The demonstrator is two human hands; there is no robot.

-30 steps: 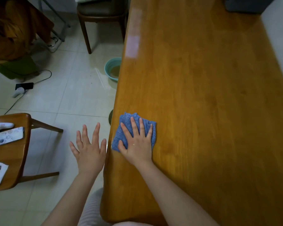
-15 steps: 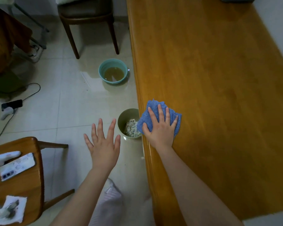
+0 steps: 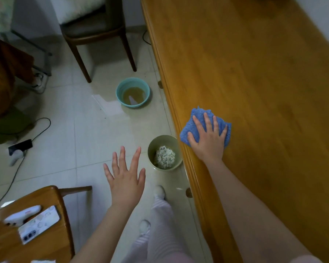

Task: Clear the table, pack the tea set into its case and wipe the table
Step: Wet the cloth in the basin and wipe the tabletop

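A blue cloth (image 3: 198,113) lies on the wooden table (image 3: 264,82) close to its left edge. My right hand (image 3: 207,139) presses flat on the cloth with fingers spread. My left hand (image 3: 124,177) hovers over the floor to the left of the table, fingers straight and spread, holding nothing. No tea set or case shows on the table top in view.
On the floor beside the table stand a green bin (image 3: 164,152) with white scraps and a teal basin (image 3: 132,92) of brownish water. A dark chair (image 3: 95,31) stands behind them. A wooden stool (image 3: 27,234) at lower left carries a phone (image 3: 39,223).
My right hand has slid the cloth farther along the table's left edge, away from me. The view has shifted left and down, so the bin and basin now show fully.
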